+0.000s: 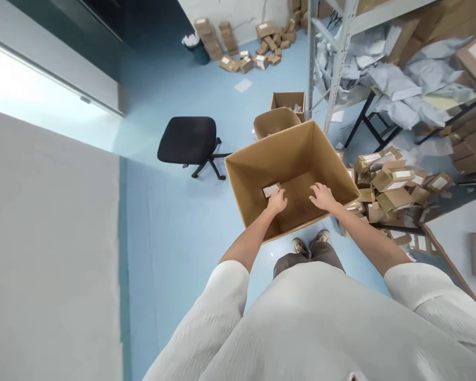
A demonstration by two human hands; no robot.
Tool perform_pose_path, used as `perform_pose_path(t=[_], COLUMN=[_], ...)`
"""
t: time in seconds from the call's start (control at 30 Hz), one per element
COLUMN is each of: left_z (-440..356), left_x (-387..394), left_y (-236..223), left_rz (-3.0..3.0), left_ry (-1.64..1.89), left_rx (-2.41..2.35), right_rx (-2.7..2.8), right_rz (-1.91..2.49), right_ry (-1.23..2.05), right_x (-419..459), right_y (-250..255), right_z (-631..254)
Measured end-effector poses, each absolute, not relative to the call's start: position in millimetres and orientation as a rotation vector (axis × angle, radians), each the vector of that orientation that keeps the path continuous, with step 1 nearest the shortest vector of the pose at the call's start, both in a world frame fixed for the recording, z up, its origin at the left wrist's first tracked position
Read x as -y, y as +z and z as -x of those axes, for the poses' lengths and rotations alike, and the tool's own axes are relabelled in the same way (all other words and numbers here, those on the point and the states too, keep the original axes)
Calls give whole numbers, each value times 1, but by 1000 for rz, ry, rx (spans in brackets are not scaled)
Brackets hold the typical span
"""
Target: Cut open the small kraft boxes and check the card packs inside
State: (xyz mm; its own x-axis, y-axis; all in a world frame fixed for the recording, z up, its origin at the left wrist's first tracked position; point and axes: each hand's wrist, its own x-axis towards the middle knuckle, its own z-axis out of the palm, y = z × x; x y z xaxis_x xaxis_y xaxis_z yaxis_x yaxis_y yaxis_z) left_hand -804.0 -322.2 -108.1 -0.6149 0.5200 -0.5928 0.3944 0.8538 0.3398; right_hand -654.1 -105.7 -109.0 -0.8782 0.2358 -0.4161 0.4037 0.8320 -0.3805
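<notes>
A large, open-topped cardboard box [287, 153] stands in front of me, its inside facing up. Down in it, towards the left, is a small cardboard carton with a white label [270, 190]. My left hand [277, 201] reaches over the near side and is right beside the small carton, partly overlapping it in view. Its fingers are loosely bent and look apart; no grip on the carton shows. My right hand [322, 197] hangs over the right part of the large box, fingers spread, with nothing in it.
A black chair [188, 140] stands on the left. Two smaller open boxes [277, 120] [289, 99] sit behind the large one. Piled cartons [396, 182] lie at right below a metal rack [341, 63] and grey parcels [396, 84]. More cartons [262, 61] line the far wall.
</notes>
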Motion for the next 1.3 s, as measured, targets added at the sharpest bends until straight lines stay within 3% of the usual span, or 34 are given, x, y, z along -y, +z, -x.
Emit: perform_pose_path(t=[0.27,0.73,0.83,0.97,1.03,1.13,1.3], left_z=[857,948,997,1107,1142,1146,1102], left_x=[364,363,383,418,426,427,432], left_y=[-166,-335,-431,-631,-704,-742,-737], left_rz=[-482,-517,-502,-416,-345,-239,-166], left_ry=[95,4,21,8,1,48,201], left_rx=[-2296,-2174,-2157,-2153,-2146,-2129,-2163], right_rx=[-2495,-2349,-2329,-2257,-2236,-2242,-2262], right_rz=[-320,-310,-263,-164,-106,-4,92], right_ry=[-744,-757,-750,-767,-764,-703,-566], right_x=[119,135,157,197,211,219,234], right_y=[-184,-338,-445,-672,-754,-801,-817], right_z=[719,798,855,988,1038,1071,1087])
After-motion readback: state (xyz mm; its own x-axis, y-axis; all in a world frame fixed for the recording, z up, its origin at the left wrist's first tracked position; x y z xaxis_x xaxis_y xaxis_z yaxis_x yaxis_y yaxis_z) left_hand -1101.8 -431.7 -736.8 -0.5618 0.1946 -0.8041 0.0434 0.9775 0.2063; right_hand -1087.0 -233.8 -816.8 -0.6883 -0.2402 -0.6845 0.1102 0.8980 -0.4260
